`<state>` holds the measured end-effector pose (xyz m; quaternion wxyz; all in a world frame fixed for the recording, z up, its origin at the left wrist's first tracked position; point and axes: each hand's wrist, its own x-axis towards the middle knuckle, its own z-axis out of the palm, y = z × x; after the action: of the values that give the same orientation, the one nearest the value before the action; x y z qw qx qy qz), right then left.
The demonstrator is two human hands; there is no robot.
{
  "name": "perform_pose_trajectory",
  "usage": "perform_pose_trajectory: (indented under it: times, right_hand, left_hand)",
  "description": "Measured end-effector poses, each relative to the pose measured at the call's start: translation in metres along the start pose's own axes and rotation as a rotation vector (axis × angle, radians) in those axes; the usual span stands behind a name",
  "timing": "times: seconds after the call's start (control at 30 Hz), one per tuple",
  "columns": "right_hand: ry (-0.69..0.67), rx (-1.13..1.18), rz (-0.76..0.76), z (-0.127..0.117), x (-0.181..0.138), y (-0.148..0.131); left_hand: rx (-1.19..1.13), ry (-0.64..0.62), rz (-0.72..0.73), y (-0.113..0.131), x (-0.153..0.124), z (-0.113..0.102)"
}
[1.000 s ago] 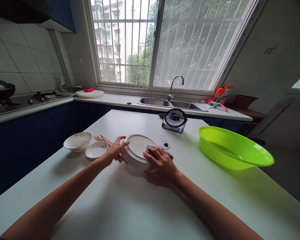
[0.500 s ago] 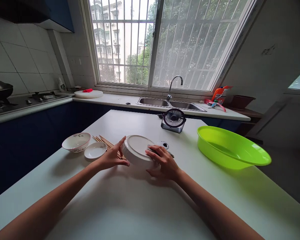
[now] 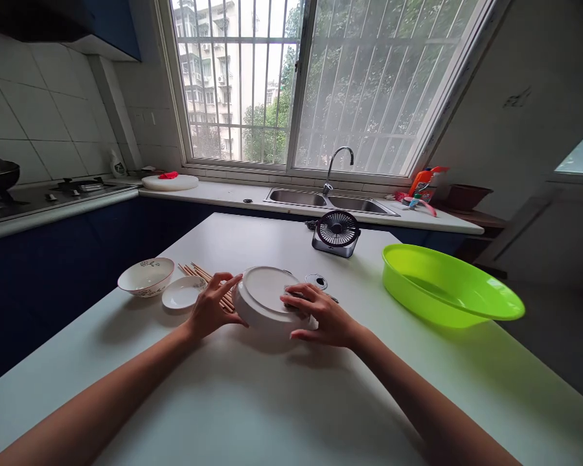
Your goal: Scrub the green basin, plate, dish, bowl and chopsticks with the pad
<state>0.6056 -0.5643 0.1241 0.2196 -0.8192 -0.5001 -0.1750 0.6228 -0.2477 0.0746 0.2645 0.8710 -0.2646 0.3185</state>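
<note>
A white bowl [image 3: 262,289] is held tilted just over the table, its underside with the foot ring facing up toward me. My left hand [image 3: 217,304] grips its left rim, thumb below and fingers on the side. Against the right part of the underside, my right hand [image 3: 323,315] presses a crumpled grey cloth [image 3: 291,299], mostly hidden under the fingers. Wooden chopsticks [image 3: 192,270] lie behind my left hand. Left of them are a small white dish [image 3: 181,294] and a flower-patterned bowl [image 3: 144,279] with a thin red rim.
A bright green plastic basin [image 3: 447,285] stands at the table's right edge. Toward the back is a small black fan [image 3: 337,231], with a round table grommet [image 3: 316,281] nearer. Beyond the table run the sink [image 3: 298,197] and the counter [image 3: 223,189].
The bowl has tipped slightly and shifted a little down. My right hand has moved slightly across its underside, and the left-hand fingers have bent more around the rim.
</note>
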Motion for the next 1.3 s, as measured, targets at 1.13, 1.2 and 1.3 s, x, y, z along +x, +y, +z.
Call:
perform_pose_trajectory:
  times: [1.13,1.2,1.3]
  right_hand:
    - [0.134,0.010,0.285,0.026,0.084,0.031]
    - [0.086,-0.013,0.299,0.032,0.092,0.026]
    - [0.019,-0.006,0.278,0.038,0.101,0.018]
  left_hand:
    - [-0.266,-0.002,0.137,0.005,-0.003,-0.006]
    - [-0.259,-0.007,0.109,0.003,-0.003,-0.005]
    - [-0.254,0.001,0.099,0.000,-0.003,-0.004]
